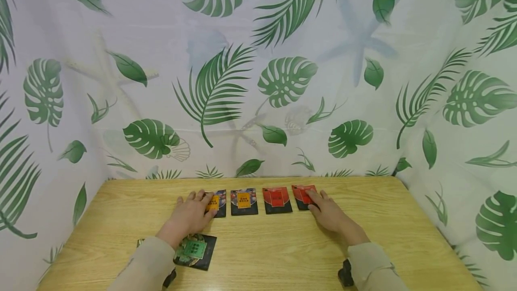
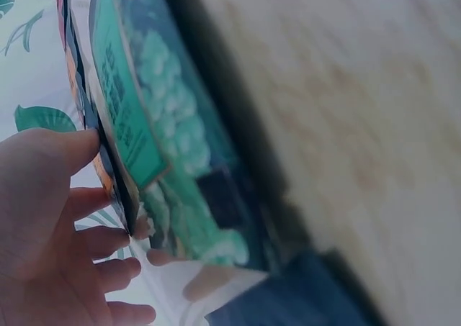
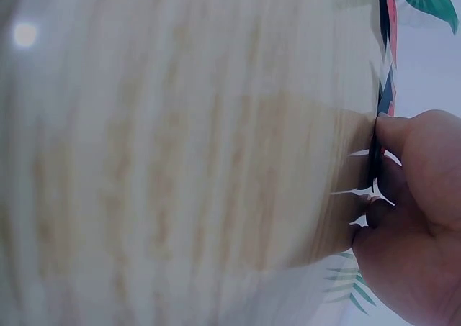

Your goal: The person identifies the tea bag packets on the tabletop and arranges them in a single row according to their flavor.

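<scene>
Four-sided flat packets lie in a row along the table's back. My left hand [image 1: 189, 217] rests on the leftmost packet [image 1: 220, 205], dark with an orange label, its thumb near the lower edge and fingers extended over the left side. A matching orange-labelled packet [image 1: 244, 202] lies beside it. Then comes a red-and-black packet [image 1: 277, 200]. My right hand [image 1: 330, 216] touches the rightmost red-and-black packet [image 1: 302, 196] with its fingers along the right side. Below my left wrist lies a green-labelled packet [image 1: 195, 249], partly covered by the forearm; it looms large in the left wrist view.
The wood-grain table [image 1: 266, 255] meets a leaf-printed cloth [image 1: 242, 102] hanging at the back and both sides. A dark edge of something [image 1: 140, 241] shows left of my left sleeve. Dark wrist-worn devices [image 1: 345, 274] sit under the cuffs.
</scene>
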A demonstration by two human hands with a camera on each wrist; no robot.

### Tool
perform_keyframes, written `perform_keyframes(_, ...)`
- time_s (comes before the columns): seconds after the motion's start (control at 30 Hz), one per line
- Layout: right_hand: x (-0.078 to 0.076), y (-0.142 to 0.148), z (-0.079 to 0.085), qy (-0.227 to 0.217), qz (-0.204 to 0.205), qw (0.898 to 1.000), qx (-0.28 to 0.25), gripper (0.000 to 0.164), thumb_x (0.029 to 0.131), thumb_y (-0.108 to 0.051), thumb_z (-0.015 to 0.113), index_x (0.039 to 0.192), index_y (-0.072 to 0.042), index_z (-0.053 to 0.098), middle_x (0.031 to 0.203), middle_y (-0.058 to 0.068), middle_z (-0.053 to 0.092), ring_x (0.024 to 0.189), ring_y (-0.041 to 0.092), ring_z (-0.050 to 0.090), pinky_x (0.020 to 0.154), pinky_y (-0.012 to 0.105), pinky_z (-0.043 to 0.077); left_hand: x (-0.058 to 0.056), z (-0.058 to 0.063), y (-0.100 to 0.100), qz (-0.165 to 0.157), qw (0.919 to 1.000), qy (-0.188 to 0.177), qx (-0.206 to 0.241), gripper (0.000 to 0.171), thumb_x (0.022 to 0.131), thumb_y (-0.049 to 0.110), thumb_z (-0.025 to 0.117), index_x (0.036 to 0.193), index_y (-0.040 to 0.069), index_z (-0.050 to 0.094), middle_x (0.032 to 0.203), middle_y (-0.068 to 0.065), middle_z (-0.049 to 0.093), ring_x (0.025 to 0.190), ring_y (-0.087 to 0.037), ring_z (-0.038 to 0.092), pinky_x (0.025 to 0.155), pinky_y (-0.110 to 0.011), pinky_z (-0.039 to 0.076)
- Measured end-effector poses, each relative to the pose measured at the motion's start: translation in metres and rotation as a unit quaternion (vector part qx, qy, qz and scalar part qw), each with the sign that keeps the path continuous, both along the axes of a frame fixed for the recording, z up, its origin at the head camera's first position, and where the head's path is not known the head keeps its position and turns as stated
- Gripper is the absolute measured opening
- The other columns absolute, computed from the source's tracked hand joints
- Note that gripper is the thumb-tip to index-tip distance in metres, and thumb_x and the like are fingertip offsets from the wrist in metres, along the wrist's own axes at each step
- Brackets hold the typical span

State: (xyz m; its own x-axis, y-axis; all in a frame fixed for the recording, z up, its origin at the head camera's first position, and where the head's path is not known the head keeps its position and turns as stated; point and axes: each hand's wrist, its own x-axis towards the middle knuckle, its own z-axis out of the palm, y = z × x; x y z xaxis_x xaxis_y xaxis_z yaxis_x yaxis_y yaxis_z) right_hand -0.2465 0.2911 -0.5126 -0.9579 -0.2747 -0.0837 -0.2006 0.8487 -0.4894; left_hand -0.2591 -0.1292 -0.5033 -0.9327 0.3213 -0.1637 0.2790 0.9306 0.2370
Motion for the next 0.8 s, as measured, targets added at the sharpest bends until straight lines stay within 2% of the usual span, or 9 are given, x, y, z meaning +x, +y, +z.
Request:
perform_keyframes(0.2,0.001,0.001,0.000,0.006,0.002,1.000,-0.001,0.054,0.113,-0.018,0.048,0.161,0.004,0.037,0.163,0.034,0.036,0.153,0.061,0.022,0.123,0.074,0.021,-0.002,0.000,-0.007,-0.022,0.9990,0.013,0.036,0.061,0.111,0.040,0.053,0.163,0.010,0.041,0.167,-0.028,0.035,0.153,-0.054,0.033,0.118,-0.080,0.026)
perform_keyframes(0.33,0.001,0.000,-0.001,0.005,0.005,1.000,-0.003,0.054,0.113,-0.017,0.048,0.161,0.004,0.036,0.163,0.034,0.036,0.153,0.061,0.021,0.122,0.075,0.021,0.000,0.000,-0.017,-0.035,0.9986,0.026,0.030,0.062,0.110,0.042,0.053,0.163,0.011,0.041,0.166,-0.029,0.038,0.151,-0.055,0.037,0.116,-0.080,0.029)
perform_keyframes(0.6,0.000,-0.001,0.000,0.010,0.002,1.000,-0.003,0.053,0.112,-0.015,0.049,0.160,0.004,0.038,0.163,0.034,0.036,0.153,0.061,0.022,0.123,0.074,0.022,0.014,0.007,-0.039,-0.038,0.9985,0.012,0.038,0.064,0.110,0.042,0.054,0.163,0.008,0.041,0.165,-0.031,0.037,0.149,-0.058,0.036,0.115,-0.082,0.028)
perform_keyframes(0.8,0.001,-0.002,-0.001,0.013,0.004,1.000,-0.001,0.053,0.112,-0.015,0.049,0.160,0.005,0.038,0.163,0.034,0.037,0.153,0.061,0.022,0.123,0.074,0.022,0.029,0.010,-0.055,-0.036,0.9981,0.007,0.049,0.064,0.110,0.044,0.053,0.162,0.007,0.043,0.164,-0.032,0.037,0.148,-0.061,0.037,0.113,-0.084,0.028)
